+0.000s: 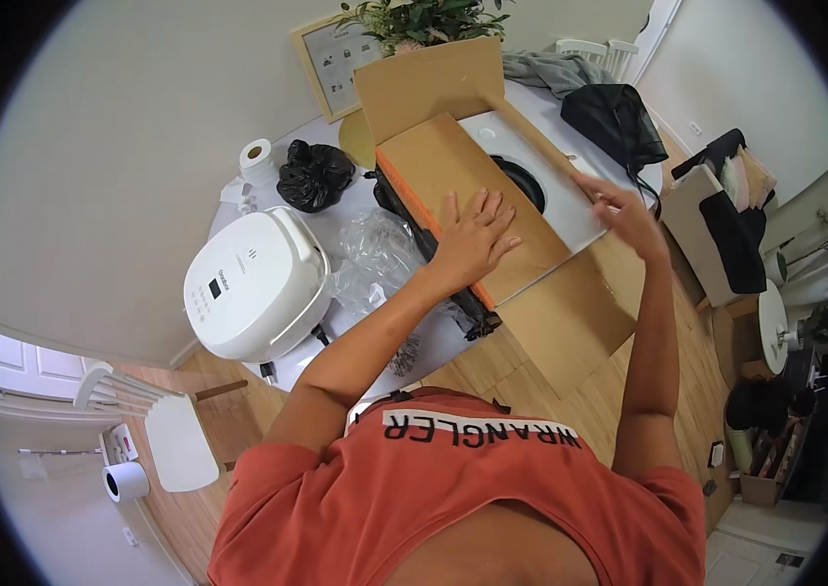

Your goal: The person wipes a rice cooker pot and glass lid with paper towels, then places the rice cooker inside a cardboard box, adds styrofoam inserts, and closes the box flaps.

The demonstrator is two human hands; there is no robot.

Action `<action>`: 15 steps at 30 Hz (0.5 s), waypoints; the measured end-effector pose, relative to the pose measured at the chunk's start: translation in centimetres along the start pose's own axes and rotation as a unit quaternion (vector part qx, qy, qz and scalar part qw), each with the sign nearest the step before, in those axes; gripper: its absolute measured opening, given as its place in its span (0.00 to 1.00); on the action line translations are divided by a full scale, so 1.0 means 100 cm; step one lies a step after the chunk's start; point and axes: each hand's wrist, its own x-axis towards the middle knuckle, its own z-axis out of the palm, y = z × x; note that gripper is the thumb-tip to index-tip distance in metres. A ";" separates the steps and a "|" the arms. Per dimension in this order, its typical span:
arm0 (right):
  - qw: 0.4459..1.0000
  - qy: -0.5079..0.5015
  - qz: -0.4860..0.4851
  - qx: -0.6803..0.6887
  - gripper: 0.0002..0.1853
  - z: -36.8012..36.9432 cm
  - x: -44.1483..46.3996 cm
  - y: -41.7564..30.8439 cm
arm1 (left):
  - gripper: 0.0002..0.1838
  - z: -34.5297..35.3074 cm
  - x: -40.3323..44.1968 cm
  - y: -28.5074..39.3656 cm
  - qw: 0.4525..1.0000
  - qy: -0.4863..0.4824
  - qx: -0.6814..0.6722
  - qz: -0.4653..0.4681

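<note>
My left hand (477, 234) lies flat with spread fingers on a folded-in flap (453, 186) of a large cardboard box (429, 88). Inside the box, to the right of that flap, is a white panel (492, 137) with a dark round opening (521, 183), partly covered by the flap. My right hand (629, 217) is at the box's right edge, its index finger stretched out and the other fingers slightly smeared. I see nothing held in it, and whether it touches the edge is unclear. A near flap (570, 322) hangs outward towards me.
Left of the box are a white kitchen appliance (253, 283), clear plastic bags (375, 249), a black plastic bag (314, 176) and a paper roll (258, 159). A black bag (614, 122) sits on the table's right side. A white chair (180, 439) stands at lower left.
</note>
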 end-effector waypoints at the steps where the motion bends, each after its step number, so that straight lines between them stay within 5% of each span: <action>1: 0.994 -0.091 -0.002 -0.057 0.33 0.014 0.002 -0.001 | 0.25 -0.006 0.006 -0.008 1.000 0.000 0.003 -0.001; 2: 0.994 -0.093 -0.002 -0.055 0.33 0.027 -0.005 -0.003 | 0.24 -0.014 0.012 -0.020 0.990 -0.062 -0.122 -0.016; 3: 0.970 -0.098 0.025 -0.223 0.35 0.051 -0.014 -0.025 | 0.23 -0.023 0.017 -0.032 0.961 -0.125 -0.246 -0.031; 4: 0.916 -0.101 0.051 -0.385 0.38 0.065 -0.021 -0.037 | 0.24 -0.032 0.022 -0.047 0.971 -0.026 -0.228 -0.072; 5: 0.917 -0.106 0.052 -0.381 0.38 0.066 -0.021 -0.033 | 0.25 -0.043 0.030 -0.062 0.969 0.073 -0.209 -0.113; 6: 0.927 -0.098 0.057 -0.357 0.38 0.066 -0.020 -0.027 | 0.27 -0.059 0.043 -0.075 0.958 0.254 -0.108 -0.074; 7: 0.936 -0.089 0.061 -0.334 0.38 0.067 -0.019 -0.023 | 0.30 -0.061 0.062 -0.105 0.906 0.397 0.135 -0.057; 9: 0.936 -0.086 0.066 -0.336 0.37 0.067 -0.019 -0.024 | 0.35 -0.074 0.086 -0.145 0.878 0.428 0.150 -0.154; 10: 0.935 -0.079 0.068 -0.338 0.37 0.069 -0.021 -0.025 | 0.35 -0.080 0.087 -0.152 0.878 0.426 0.150 -0.158; 11: 0.935 -0.083 0.068 -0.337 0.37 0.071 -0.025 -0.024 | 0.38 -0.085 0.087 -0.158 0.921 0.339 -0.090 -0.171; 12: 0.938 -0.061 0.057 -0.336 0.36 0.072 -0.028 -0.023 | 0.40 -0.091 0.086 -0.157 0.901 0.234 -0.324 -0.171; 15: 0.941 -0.026 0.047 -0.333 0.34 0.078 -0.030 -0.019 | 0.43 -0.083 0.079 -0.135 0.961 0.100 -0.197 -0.166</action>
